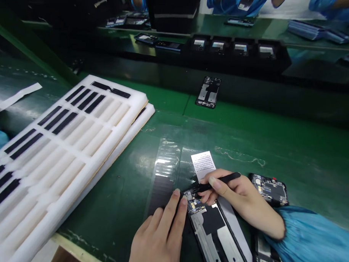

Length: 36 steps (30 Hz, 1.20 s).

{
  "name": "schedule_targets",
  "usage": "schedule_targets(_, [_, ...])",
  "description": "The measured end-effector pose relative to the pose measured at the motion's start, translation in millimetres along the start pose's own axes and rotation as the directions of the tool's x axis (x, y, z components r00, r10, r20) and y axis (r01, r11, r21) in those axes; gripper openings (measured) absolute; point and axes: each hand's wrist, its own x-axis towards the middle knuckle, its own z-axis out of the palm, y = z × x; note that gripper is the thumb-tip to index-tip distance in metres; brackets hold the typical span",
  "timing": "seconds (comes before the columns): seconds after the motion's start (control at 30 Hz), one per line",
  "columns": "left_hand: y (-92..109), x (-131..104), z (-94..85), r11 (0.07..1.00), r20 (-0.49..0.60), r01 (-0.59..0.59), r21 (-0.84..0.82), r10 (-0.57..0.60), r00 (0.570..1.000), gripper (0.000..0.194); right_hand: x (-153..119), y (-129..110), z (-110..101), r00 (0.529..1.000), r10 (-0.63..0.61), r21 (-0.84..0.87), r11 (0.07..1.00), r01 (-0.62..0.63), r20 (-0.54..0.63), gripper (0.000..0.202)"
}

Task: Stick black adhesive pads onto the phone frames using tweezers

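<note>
An opened phone (222,243) lies face down before me, its circuit board showing at the top end and grey metal plates below. My left hand (162,233) rests at its upper left corner, fingers stretched out and two fingertips touching the edge. Between the fingers of my right hand (235,190) is a black pair of tweezers (231,177), angled down to the left over the board. The tweezer tips are hard to make out. Just beyond the phone, partly behind my right hand, lies a white sheet of small dark stickers (203,164).
White foam trays (102,132) with black strips in slots are stacked at left. Other opened phones lie at right (271,189) and farther back (208,92). A black holder (237,53) stands on the back ledge. Clear strips (164,169) lie mid-table. Co-workers' blue sleeves show at the edges.
</note>
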Motion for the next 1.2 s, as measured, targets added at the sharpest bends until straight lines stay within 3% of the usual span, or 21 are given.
schedule_targets(0.2, [-8, 1, -4.2, 0.992, -0.015, 0.025, -0.125, -0.027, 1.000, 0.049, 0, 5, 0, 0.999, 0.036, 0.141, 0.989, -0.034, -0.014, 0.038])
schedule_targets(0.37, [-28, -2, -16.1, 0.964, -0.094, 0.110, -0.242, -0.137, 0.986, 0.049, 0, 4, -5, 0.990, 0.059, 0.335, 0.942, -0.011, -0.131, 0.031])
schedule_targets(0.47, [-44, 2, -21.5, 0.964, -0.107, 0.176, -0.198, -0.199, 0.974, 0.043, 4, -10, -17, 0.973, 0.080, 0.335, 0.942, -0.003, -0.216, 0.036])
schedule_targets(0.53, [-54, 9, -22.8, 0.978, -0.083, 0.169, -0.125, -0.180, 0.980, 0.041, 9, -23, -26, 0.965, 0.087, 0.292, 0.956, -0.012, -0.248, 0.040])
schedule_targets(0.73, [-76, 50, -26.2, 0.998, 0.115, 0.016, 0.068, -0.024, 0.993, 0.045, 39, -58, -44, 0.967, -0.022, -0.016, 1.000, 0.019, -0.255, 0.049])
schedule_targets(0.9, [-83, 96, -28.8, 0.996, 0.171, -0.058, 0.074, 0.045, 0.984, 0.050, 73, -72, -55, 0.907, -0.234, -0.325, 0.938, 0.117, -0.350, 0.056])
schedule_targets(1.0, [-83, 116, -24.6, 0.995, 0.170, -0.088, 0.048, 0.079, 0.982, 0.051, 89, -64, -66, 0.895, -0.220, -0.228, 0.964, 0.138, -0.388, 0.061])
schedule_targets(1.2, [-81, 144, -12.9, 0.992, 0.179, -0.123, 0.027, 0.116, 0.977, 0.053, 100, -28, -79, 0.929, -0.163, -0.048, 0.987, 0.157, -0.331, 0.062])
